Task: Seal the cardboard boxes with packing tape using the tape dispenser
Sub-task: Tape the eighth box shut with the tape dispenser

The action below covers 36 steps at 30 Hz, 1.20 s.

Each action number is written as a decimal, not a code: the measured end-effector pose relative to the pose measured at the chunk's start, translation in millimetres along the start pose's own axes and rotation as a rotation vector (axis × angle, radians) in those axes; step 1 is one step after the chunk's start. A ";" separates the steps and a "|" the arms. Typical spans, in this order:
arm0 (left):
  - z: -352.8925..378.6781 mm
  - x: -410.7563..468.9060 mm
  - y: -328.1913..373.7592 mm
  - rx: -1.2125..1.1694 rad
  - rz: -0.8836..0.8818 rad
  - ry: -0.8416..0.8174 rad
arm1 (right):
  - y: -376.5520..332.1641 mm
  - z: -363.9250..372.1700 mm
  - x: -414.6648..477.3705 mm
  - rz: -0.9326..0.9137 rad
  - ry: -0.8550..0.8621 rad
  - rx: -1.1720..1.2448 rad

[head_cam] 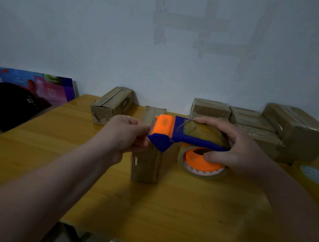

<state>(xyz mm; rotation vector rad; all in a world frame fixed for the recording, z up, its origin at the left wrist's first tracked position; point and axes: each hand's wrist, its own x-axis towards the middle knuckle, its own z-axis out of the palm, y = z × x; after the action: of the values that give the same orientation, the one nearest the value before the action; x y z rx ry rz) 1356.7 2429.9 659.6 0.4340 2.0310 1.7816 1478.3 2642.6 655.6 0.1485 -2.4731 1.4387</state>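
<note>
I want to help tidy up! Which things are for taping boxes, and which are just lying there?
For the job: tape dispenser; right hand gripping it; left hand pinching its orange end; box beneath; back-left box; stacked boxes right.
Lying about: colourful poster; black thing beside it.

Glossy plastic tape dispenser point(172, 134); matt corrugated cardboard box point(146, 162); smooth wood-grain table point(152, 207).

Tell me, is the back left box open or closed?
Closed, but loosely: the box has its flaps folded down, and a dark gap runs between them along the top. Whether any tape is on it, I cannot tell.
</note>
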 end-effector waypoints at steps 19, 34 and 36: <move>-36.0 23.0 -27.9 0.061 0.015 0.236 | 4.5 -28.5 2.1 0.044 -0.052 -0.389; -29.0 35.2 -60.6 0.054 -0.011 0.332 | 25.6 -21.1 19.1 0.078 -0.099 -0.392; -27.7 34.2 -66.4 0.057 -0.033 0.320 | 31.8 -18.7 17.9 0.090 -0.096 -0.349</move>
<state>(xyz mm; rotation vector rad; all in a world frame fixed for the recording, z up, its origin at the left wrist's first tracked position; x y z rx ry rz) 1315.3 2413.2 593.5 0.1351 2.2913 1.8753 1457.4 2675.6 642.9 0.0354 -2.7958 1.0281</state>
